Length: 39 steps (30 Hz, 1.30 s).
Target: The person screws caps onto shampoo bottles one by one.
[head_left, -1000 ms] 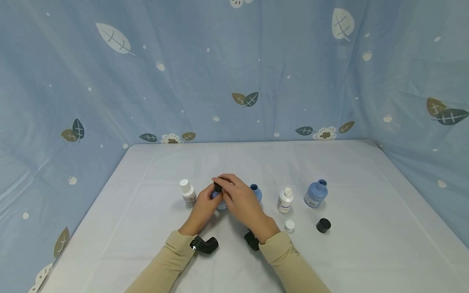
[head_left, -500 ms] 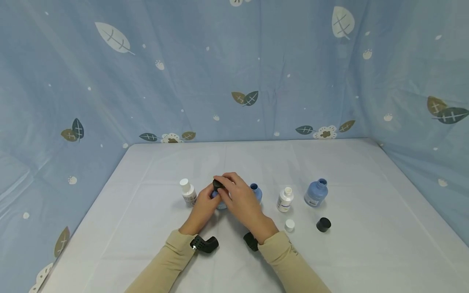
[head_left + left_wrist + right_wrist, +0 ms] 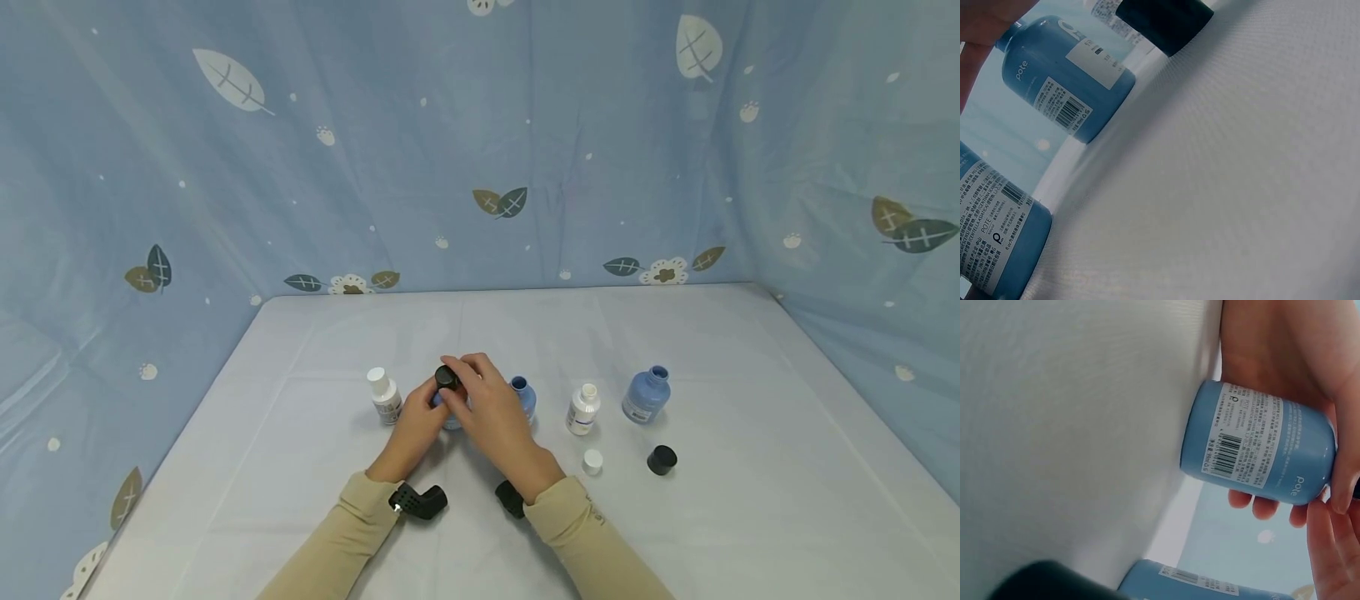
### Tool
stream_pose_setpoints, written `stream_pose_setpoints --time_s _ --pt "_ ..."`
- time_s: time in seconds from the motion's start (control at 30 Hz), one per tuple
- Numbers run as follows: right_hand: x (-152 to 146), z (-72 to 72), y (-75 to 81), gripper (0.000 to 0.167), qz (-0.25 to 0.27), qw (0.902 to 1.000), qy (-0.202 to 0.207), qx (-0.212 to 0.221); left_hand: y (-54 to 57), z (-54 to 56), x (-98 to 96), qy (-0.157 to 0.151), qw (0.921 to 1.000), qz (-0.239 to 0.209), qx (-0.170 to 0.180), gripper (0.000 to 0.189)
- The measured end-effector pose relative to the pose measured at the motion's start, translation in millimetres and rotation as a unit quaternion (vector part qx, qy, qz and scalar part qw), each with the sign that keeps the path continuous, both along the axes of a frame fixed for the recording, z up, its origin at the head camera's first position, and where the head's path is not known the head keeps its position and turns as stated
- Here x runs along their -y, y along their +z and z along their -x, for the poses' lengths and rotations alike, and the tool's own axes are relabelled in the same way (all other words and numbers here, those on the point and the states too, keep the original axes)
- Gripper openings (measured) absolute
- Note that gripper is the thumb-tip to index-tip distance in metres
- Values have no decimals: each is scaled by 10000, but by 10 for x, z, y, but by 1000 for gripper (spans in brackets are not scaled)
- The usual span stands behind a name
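My left hand (image 3: 414, 427) grips a blue bottle (image 3: 1254, 440) labelled "pote"; in the head view both hands mostly hide it. A black cap (image 3: 447, 377) sits at its top. From the right, my right hand (image 3: 495, 417) pinches this cap between thumb and fingers. Just right of that hand stands a second blue bottle (image 3: 523, 395), its mouth uncovered. The left wrist view shows this neighbour bottle (image 3: 1069, 78) beyond the right hand's edge. Close on the left is a white bottle (image 3: 385, 395) with its white cap on.
Farther right stand an uncapped white bottle (image 3: 582, 410) and another uncapped blue bottle (image 3: 647, 395). A white cap (image 3: 592, 462) and a black cap (image 3: 662, 460) lie in front of them on the white-covered table (image 3: 750, 517). A patterned blue curtain (image 3: 480, 150) hangs behind.
The right fingers have turned and shifted slightly right on the black cap, so more of its top shows. The left hand and the standing bottles have stayed in place.
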State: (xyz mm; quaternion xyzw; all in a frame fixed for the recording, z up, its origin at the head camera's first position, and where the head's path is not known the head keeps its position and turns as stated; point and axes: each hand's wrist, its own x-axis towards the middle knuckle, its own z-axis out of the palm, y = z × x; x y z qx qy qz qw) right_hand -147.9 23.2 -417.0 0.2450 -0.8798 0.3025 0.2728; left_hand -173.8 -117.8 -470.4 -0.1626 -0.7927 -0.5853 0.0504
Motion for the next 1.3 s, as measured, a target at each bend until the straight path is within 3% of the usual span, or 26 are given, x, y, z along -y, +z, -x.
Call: stream_pose_setpoints --time_s 0.53,0.83,1.3 --pt "-51 9 29 38 -25 9992 395 100 -2 10 0 -24 9999 -16 107 23" --pt "-86 31 55 49 -140 9977 648 -100 312 -159 -48 -50 9998 15 189 25" --pt "-85 22 57 36 -190 9964 811 -136 329 -177 -45 -46 9993 77 369 28"
